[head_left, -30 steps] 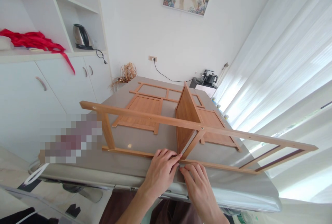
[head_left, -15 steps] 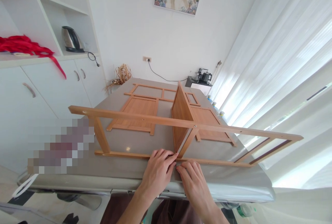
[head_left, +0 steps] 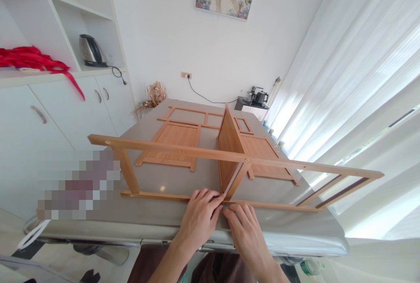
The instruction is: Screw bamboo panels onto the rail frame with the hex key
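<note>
A long wooden frame (head_left: 193,150) stands on its side near the front edge of the table. An upright wooden panel (head_left: 229,136) meets its middle crosspiece from behind, and a bolt head (head_left: 247,159) shows in the upper rail there. My left hand (head_left: 201,213) is closed over the lower rail beside this joint, index finger and thumb reaching towards it. Close by on the right, my right hand (head_left: 243,221) is pinched at the same joint. A tiny metallic bit (head_left: 223,206) shows between the fingertips of both hands; its kind is too small to make out.
Flat wooden panels lie behind the frame, one on the left (head_left: 175,141) and one on the right (head_left: 262,154). The grey table (head_left: 157,213) has a rounded front edge. White cabinets (head_left: 62,112) stand left, with a kettle (head_left: 92,50) on a shelf; curtains (head_left: 361,77) hang right.
</note>
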`<state>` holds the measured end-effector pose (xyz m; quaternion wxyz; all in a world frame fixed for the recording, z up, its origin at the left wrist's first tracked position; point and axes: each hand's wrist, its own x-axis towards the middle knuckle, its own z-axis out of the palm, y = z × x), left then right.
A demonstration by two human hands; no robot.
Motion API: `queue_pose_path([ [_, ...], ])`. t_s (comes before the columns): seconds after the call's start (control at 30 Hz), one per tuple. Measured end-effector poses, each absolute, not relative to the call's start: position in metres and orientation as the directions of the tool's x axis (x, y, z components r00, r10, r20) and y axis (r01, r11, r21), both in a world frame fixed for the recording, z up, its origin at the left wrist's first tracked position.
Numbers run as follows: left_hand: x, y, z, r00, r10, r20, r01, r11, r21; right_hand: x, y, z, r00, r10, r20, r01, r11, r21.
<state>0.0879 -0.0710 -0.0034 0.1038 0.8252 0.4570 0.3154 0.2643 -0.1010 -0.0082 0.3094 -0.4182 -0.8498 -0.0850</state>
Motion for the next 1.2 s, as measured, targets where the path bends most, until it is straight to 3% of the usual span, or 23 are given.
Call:
queue_pose_path([
  [0.37, 0.089, -0.071, -0.004, 0.360, 0.825, 0.435, 0.690, -0.549, 0.472, 0.264, -0.103, -0.009, -0.335, 0.712, 0.617, 0.816, 0.547, -0.188],
  [0.77, 0.088, -0.065, -0.004, 0.370, 0.833, 0.410, 0.759, -0.526, 0.384, 0.263, -0.101, -0.016, -0.272, 0.727, 0.630, 0.781, 0.550, -0.296],
  [1.2, 0.083, -0.052, -0.005, 0.459, 0.776, 0.432, 0.687, -0.618, 0.381, 0.263, -0.100, -0.019, -0.237, 0.750, 0.618, 0.780, 0.526, -0.340],
])
